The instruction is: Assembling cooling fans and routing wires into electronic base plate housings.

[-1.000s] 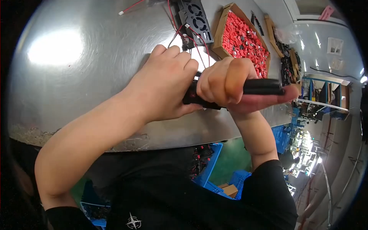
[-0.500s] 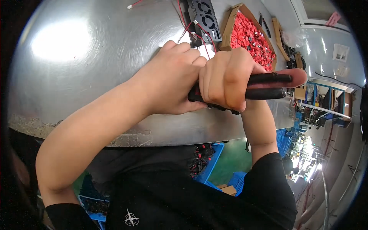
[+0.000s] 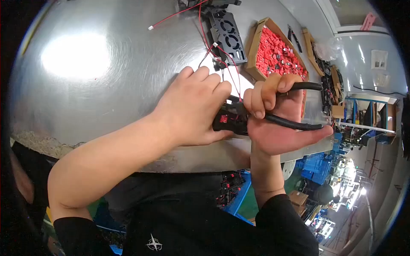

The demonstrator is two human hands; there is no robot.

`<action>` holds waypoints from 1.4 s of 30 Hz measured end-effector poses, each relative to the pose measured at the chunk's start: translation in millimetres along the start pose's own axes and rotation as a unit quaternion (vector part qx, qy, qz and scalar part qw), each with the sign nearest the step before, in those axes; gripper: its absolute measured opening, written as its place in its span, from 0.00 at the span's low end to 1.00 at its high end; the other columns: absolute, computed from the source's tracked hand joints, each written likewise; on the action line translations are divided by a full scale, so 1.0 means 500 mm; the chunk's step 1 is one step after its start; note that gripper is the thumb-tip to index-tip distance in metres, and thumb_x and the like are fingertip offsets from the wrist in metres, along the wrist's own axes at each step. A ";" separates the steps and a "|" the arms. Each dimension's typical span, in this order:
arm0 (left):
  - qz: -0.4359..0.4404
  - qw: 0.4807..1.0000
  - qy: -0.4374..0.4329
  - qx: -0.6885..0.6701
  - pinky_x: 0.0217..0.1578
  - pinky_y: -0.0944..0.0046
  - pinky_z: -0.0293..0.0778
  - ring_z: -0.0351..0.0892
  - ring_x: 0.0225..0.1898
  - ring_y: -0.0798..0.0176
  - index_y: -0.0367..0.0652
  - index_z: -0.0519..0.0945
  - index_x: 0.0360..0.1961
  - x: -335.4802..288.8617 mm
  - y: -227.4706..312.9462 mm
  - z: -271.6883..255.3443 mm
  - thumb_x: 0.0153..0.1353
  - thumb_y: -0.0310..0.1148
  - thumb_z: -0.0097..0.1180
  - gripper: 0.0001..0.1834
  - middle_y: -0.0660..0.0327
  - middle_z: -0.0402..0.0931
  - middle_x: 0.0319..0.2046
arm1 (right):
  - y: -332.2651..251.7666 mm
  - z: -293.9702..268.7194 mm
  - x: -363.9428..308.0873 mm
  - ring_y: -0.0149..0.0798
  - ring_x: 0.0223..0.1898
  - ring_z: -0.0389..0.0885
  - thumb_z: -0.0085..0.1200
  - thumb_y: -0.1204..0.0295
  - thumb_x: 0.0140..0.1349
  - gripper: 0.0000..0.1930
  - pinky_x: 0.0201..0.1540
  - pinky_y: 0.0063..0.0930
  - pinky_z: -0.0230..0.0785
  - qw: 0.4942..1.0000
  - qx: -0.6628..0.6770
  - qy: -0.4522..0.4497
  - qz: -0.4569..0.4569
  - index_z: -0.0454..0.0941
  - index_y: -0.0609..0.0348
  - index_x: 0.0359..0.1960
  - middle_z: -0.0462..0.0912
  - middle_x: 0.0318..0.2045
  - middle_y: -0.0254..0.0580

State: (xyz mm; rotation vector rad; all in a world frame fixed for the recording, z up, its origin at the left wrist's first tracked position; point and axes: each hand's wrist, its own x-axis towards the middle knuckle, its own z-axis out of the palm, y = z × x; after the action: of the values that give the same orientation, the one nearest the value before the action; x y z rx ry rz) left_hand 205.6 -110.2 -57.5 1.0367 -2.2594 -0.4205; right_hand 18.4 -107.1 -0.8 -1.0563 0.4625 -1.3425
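Where the left forearm came in: it slanted bare from the lower left over the table's edge, the elbow bent outward.
Left hand: it was turned back uppermost, knuckles pointing away from the body, thumb low on the near side.
Right forearm: it rose almost straight from a short black sleeve.
Right hand: its palm showed, fingers curled inward, thumb stretched out to the right.
Tabletop: I saw a scratched, grey metal surface with a white glare at left and a chipped near edge.
Beyond the hands: a black plastic housing with two round fan grilles lay beside a shallow cardboard tray heaped with small red plastic pieces.
Wires: thin red wires ran from near the hands toward that housing.
Room: a blue plastic crate stood below the table on a green floor, and shelving filled the far right.
Left grip: it was closed around a black plastic part with a red insert, held between the hands above the near side of the table, partly hidden.
Right grip: the fingers held a plier-like tool with black handles, its handles spread wide and its head up against the part; I couldn't tell whether the jaws were biting.
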 end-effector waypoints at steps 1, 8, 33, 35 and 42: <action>-0.001 1.000 0.002 -0.002 0.51 0.52 0.70 0.78 0.48 0.52 0.41 0.79 0.45 0.001 0.002 0.000 0.48 0.58 0.77 0.35 0.57 0.80 0.40 | 0.001 0.005 -0.005 0.33 0.26 0.66 0.51 0.14 0.52 0.52 0.33 0.31 0.58 1.000 -0.001 0.002 0.000 0.68 0.58 0.48 0.67 0.31 0.38; -0.011 1.000 0.005 -0.001 0.50 0.53 0.72 0.79 0.47 0.53 0.42 0.79 0.43 0.002 0.002 0.001 0.46 0.57 0.78 0.34 0.59 0.80 0.38 | -0.005 0.037 -0.018 0.33 0.27 0.65 0.53 0.14 0.51 0.52 0.34 0.32 0.59 0.996 -0.088 -0.028 -0.004 0.68 0.59 0.47 0.68 0.31 0.40; 0.031 0.998 0.014 0.060 0.47 0.51 0.71 0.80 0.42 0.52 0.42 0.81 0.37 0.016 -0.010 -0.021 0.47 0.66 0.74 0.36 0.56 0.82 0.34 | -0.046 -0.046 0.029 0.30 0.26 0.65 0.59 0.19 0.52 0.47 0.29 0.27 0.58 0.954 -0.116 -0.039 -0.273 0.71 0.55 0.46 0.69 0.31 0.34; 0.118 0.993 0.005 0.024 0.47 0.50 0.71 0.79 0.43 0.49 0.43 0.81 0.40 0.021 -0.034 -0.034 0.46 0.61 0.77 0.34 0.55 0.81 0.38 | -0.047 -0.113 0.025 0.35 0.39 0.79 0.65 0.64 0.64 0.19 0.42 0.29 0.77 0.919 -0.309 0.014 -0.243 0.75 0.59 0.50 0.79 0.43 0.39; 0.215 0.976 -0.027 0.011 0.47 0.47 0.73 0.78 0.44 0.45 0.44 0.80 0.51 0.018 -0.014 -0.067 0.42 0.55 0.79 0.38 0.53 0.81 0.41 | -0.148 -0.050 -0.126 0.57 0.39 0.89 0.74 0.55 0.62 0.23 0.43 0.44 0.80 0.758 -0.637 -0.109 0.083 0.80 0.57 0.49 0.88 0.35 0.52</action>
State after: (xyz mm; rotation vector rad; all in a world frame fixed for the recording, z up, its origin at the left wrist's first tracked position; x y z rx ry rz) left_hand 226.5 -122.6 -31.9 0.5232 -2.4560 -0.2389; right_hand -57.0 -48.8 29.8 -2.1736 1.3482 -0.5793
